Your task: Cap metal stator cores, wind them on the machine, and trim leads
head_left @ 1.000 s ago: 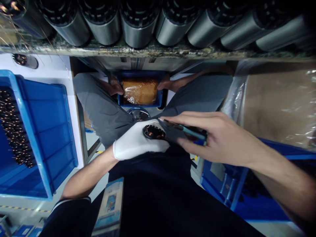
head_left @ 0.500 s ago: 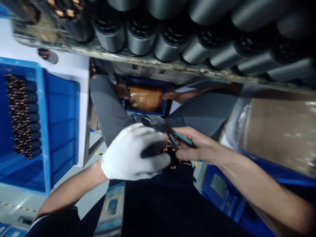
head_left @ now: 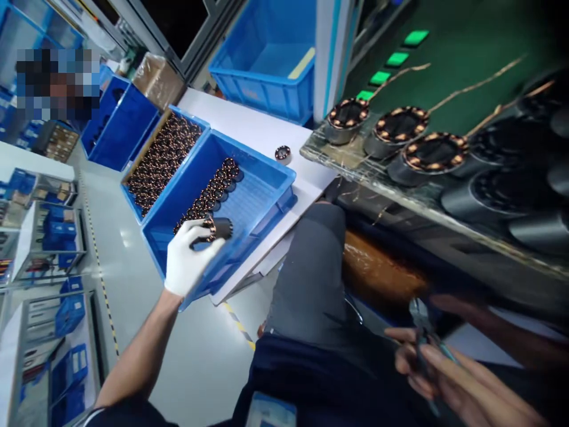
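Observation:
My left hand (head_left: 189,255), in a white glove, is closed on a dark cylindrical motor stator (head_left: 223,228) with copper winding ends. It holds the stator tilted on its side, inside the near blue bin (head_left: 260,204). Beside it in that bin stands a row of similar stators (head_left: 217,187), copper ends up. At the lower right my bare right hand (head_left: 438,367) grips a pair of cutting pliers (head_left: 421,317), jaws pointing up, over my lap. The pliers' handles are partly hidden by the fingers.
A second blue bin (head_left: 204,126) full of stators adjoins the near one. One stator (head_left: 283,155) stands alone on the white table (head_left: 311,155). At right, a worn board edge (head_left: 422,216) carries several stators with loose wires. A person (head_left: 57,86) is at far left.
My view has swung left. My left hand has carried the stator from my lap over to the blue bin. My right hand still holds the pliers, now away from the stator.

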A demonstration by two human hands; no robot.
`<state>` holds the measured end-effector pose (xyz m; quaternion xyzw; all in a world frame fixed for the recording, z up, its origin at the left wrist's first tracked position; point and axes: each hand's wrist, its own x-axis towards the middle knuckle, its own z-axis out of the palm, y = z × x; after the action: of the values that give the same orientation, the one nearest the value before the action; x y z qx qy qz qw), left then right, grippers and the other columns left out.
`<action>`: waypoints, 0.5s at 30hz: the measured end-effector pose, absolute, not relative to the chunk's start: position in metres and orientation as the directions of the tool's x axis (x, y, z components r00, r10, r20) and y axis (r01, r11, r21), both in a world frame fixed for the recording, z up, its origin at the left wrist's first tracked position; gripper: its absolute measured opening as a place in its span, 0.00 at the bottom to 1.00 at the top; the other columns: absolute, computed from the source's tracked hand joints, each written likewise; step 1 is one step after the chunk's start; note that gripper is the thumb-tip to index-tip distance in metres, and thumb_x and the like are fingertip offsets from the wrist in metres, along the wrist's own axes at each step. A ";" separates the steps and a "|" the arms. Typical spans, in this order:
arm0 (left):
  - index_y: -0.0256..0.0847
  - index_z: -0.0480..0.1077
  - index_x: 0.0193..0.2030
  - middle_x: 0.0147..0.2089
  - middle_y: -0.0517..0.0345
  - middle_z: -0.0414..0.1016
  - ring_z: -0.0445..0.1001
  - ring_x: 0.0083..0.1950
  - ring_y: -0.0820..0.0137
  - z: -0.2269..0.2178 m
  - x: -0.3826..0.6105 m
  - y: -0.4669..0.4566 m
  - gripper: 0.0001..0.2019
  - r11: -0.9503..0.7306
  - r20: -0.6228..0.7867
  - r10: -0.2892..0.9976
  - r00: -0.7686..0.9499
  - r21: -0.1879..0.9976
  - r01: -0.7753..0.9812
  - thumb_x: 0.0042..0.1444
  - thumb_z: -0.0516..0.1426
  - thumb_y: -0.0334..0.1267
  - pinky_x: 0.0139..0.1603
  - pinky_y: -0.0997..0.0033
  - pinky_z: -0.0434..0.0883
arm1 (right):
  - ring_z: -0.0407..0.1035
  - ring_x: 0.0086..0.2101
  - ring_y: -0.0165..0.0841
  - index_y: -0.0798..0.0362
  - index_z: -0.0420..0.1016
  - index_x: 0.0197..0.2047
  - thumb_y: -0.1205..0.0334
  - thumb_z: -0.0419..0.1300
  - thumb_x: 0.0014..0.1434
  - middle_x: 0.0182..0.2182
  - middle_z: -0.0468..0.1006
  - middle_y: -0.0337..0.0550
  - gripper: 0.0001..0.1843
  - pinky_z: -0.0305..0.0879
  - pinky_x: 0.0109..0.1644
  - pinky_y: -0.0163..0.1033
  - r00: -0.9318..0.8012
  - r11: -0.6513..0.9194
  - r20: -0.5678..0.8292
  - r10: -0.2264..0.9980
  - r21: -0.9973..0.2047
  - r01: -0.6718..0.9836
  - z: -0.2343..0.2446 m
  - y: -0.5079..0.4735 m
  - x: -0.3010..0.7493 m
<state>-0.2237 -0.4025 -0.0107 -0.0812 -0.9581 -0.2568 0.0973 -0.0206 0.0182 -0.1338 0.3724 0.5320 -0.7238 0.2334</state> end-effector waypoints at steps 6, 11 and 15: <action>0.44 0.89 0.44 0.50 0.50 0.89 0.87 0.52 0.57 -0.070 -0.332 -0.414 0.10 0.943 -0.010 -0.057 -0.998 0.328 -0.057 0.65 0.73 0.47 0.61 0.60 0.81 | 0.70 0.30 0.34 0.49 0.92 0.48 0.31 0.87 0.45 0.32 0.84 0.46 0.37 0.73 0.33 0.36 -0.482 -0.425 -0.874 -0.065 -0.413 0.806 -0.175 0.005 -0.037; 0.40 0.87 0.52 0.59 0.45 0.87 0.85 0.60 0.55 -0.125 -0.406 -0.357 0.16 0.970 -0.116 -0.061 -0.991 0.229 -0.086 0.71 0.71 0.52 0.68 0.51 0.79 | 0.72 0.30 0.35 0.50 0.92 0.47 0.31 0.88 0.41 0.32 0.84 0.46 0.40 0.74 0.32 0.37 -0.520 -0.420 -0.853 -0.048 -0.455 0.786 -0.185 0.001 -0.033; 0.38 0.83 0.60 0.66 0.44 0.84 0.83 0.66 0.55 -0.141 -0.430 -0.336 0.19 0.982 -0.138 -0.048 -0.989 0.176 -0.072 0.76 0.67 0.52 0.71 0.45 0.79 | 0.73 0.32 0.36 0.49 0.92 0.50 0.33 0.88 0.44 0.34 0.85 0.46 0.38 0.75 0.34 0.38 -0.527 -0.473 -0.850 0.005 -0.466 0.747 -0.182 0.015 -0.022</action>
<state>-0.4297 -0.3363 -0.1411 0.0302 -0.9932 -0.0907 -0.0666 -0.0219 0.0148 -0.1819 0.4187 0.4495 -0.7493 0.2476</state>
